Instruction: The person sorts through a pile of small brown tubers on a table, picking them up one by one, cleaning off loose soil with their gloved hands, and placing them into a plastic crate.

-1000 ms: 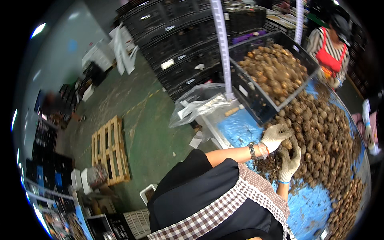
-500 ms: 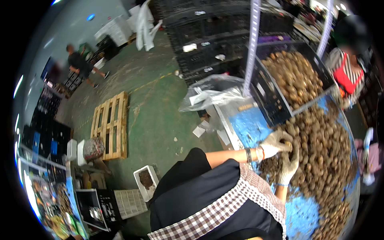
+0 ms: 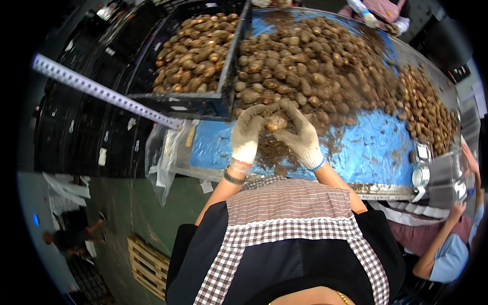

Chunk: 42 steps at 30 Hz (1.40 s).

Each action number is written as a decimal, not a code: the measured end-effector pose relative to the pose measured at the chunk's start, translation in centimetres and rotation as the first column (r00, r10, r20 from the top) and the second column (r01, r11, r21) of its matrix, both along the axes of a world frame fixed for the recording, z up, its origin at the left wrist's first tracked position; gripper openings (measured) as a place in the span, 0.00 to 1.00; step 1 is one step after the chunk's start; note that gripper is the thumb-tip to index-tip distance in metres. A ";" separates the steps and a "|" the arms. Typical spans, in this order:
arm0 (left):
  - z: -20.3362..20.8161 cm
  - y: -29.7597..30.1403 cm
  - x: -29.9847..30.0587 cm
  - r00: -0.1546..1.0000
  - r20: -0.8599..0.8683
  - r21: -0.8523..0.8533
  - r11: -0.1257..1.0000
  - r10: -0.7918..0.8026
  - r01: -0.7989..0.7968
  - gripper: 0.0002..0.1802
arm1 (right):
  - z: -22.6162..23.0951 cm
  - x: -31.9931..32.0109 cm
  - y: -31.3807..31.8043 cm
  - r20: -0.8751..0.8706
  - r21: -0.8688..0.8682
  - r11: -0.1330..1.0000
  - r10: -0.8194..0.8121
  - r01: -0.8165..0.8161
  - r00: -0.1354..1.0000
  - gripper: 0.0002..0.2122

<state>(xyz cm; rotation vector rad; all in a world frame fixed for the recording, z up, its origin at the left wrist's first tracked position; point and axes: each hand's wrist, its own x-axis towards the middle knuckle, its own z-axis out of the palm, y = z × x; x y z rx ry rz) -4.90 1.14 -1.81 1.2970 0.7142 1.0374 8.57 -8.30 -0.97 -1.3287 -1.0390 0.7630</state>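
Observation:
Between my two gloved hands is a small brown taro corm (image 3: pixel 276 123) with a pale, peeled-looking patch facing me. My left hand (image 3: pixel 247 133), in a soiled white knit glove, closes on its left side. On the other side my right hand (image 3: pixel 301 134), gloved alike with a blue cuff edge, curls its fingers and thumb round it. Dark soil and scraps (image 3: pixel 270 148) lie on the table under the hands. Just beyond them rises a large heap of brown taro corms (image 3: pixel 305 66).
A black crate (image 3: pixel 223 104) full of cleaner corms stands at left, near a perforated metal post (image 3: pixel 107 94). Blue sheeting (image 3: pixel 376 147) covers the table. A wooden-handled tool (image 3: pixel 190 136) lies by the crate. Co-workers are at far right (image 3: pixel 442 249) and across the table (image 3: pixel 378 15).
My view has swung to the right, so the table and heap now lie straight ahead. Both hands remain together, and the corm between them shows more clearly.

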 end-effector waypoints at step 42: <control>0.2 -0.5 3.1 0.993 -0.116 -0.196 0.981 -0.014 -0.009 0.10 | -2.3 0.1 -1.8 -0.841 0.264 0.958 0.287 -0.116 0.458 0.27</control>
